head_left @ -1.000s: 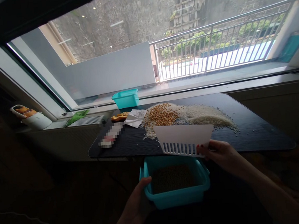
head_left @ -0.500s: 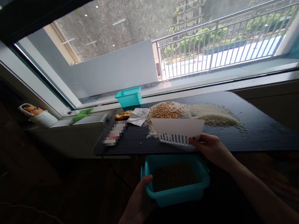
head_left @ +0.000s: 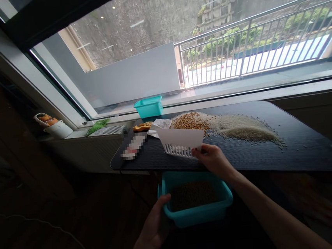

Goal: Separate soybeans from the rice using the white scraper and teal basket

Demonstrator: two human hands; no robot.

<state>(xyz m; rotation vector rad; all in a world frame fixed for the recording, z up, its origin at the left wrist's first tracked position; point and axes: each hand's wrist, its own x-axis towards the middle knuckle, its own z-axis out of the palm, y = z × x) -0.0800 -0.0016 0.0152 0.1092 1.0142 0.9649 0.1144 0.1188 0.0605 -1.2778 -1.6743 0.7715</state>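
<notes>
My left hand (head_left: pixel 157 221) grips the left side of a teal plastic tub (head_left: pixel 202 216), its thumb over the rim. Dark brownish granules (head_left: pixel 193 194) cover the tub's bottom; shadow hides what kind they are. With thumb and fingers, my right hand (head_left: pixel 215 159) pinches the right end of a white slotted scoop (head_left: pixel 181 138), held over the table's near edge just beyond the tub. Behind the scoop, golden kernels (head_left: pixel 190 121) that look like corn lie heaped on the table. To their right spreads a pile of pale, rice-like grains (head_left: pixel 242 127).
The dark table (head_left: pixel 296 135) stands against the window. At its far left are a crumpled white tissue (head_left: pixel 161 123), a yellow-orange item (head_left: pixel 142 126) and a blurred-out packet (head_left: pixel 134 146). A second teal tub (head_left: pixel 149 107) sits by the sill. A white pot (head_left: pixel 57 129) stands further left.
My right hand has carried the white slotted scoop to the left, over the table's near edge. The tub stays in my left hand. The view has shifted slightly.
</notes>
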